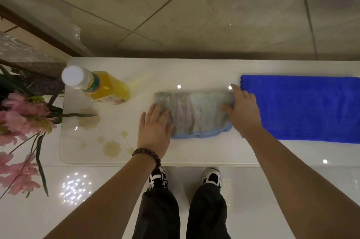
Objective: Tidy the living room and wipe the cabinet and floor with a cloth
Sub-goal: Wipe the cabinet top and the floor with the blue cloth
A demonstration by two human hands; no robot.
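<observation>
A folded grey cloth with a light blue hem (194,114) lies flat on the white cabinet top (194,153), in the middle of the head view. My left hand (155,129) rests on the cloth's left end with straight fingers. My right hand (243,110) lies flat on its right end, fingers spread toward the far corner. A larger bright blue towel (303,108) is spread on the cabinet top just right of my right hand.
A bottle of yellow liquid with a white cap (97,86) stands on the cabinet's left part. Pink artificial flowers (25,120) reach in from the left edge. My two shoes (185,178) stand on the glossy white floor (81,209) below the cabinet's front edge. A tiled wall (194,14) rises behind.
</observation>
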